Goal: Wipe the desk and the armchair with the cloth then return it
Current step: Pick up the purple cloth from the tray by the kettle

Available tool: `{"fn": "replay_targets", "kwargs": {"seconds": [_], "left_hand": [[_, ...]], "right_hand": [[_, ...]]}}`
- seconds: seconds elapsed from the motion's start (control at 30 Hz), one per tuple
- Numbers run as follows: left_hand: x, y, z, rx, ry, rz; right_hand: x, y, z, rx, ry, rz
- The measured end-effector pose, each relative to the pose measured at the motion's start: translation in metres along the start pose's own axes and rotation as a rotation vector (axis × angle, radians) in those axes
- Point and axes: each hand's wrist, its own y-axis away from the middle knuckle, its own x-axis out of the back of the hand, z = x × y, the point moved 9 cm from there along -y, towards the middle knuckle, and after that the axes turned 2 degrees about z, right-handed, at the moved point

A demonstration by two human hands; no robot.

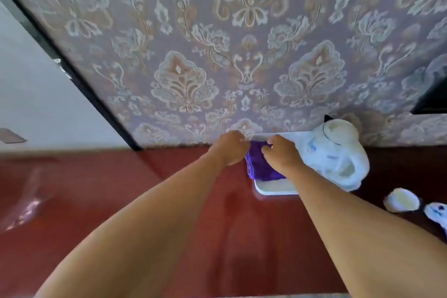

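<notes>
Both hands on the cloth [262, 169] at the tray [275, 189].
My left hand [231, 147] and right hand [281, 153] pinch its far edge, fingers curled shut, cloth folded on the tray by the wall, desk [169, 189] bare.

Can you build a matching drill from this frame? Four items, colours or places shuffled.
Items:
1. cloth
2. tray
3. desk
4. kettle

Descriptions:
A. reddish-brown, glossy surface
B. purple, folded, under both hands
C. white, to the right of the cloth, against the wall
D. white, flat, with the cloth lying on it

Pairs: 1-B, 2-D, 3-A, 4-C

The left hand and right hand both rest on the cloth.
</notes>
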Motion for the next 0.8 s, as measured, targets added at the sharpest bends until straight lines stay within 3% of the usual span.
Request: {"fn": "replay_targets", "kwargs": {"seconds": [0.2, 0.37, 0.47, 0.57, 0.8], "left_hand": [[-0.112, -0.033, -0.049, 0.144, 0.043, -0.114], [-0.145, -0.061, -0.092, 0.334, 0.23, 0.085], [-0.138, -0.069, -0.084, 0.273, 0.207, 0.216], [-0.131, -0.071, -0.065, 0.177, 0.236, 0.241], [-0.066, -0.069, 0.001, -0.026, 0.357, 0.238]], "right_hand": [[-0.077, -0.007, 0.076, -0.083, -0.015, -0.1], [-0.113, -0.023, 0.087, 0.095, 0.104, -0.051], [-0.12, -0.023, 0.088, 0.153, 0.281, 0.036], [-0.118, -0.025, 0.088, 0.127, 0.306, 0.094], [-0.067, -0.043, 0.046, 0.087, 0.057, 0.176]]}}
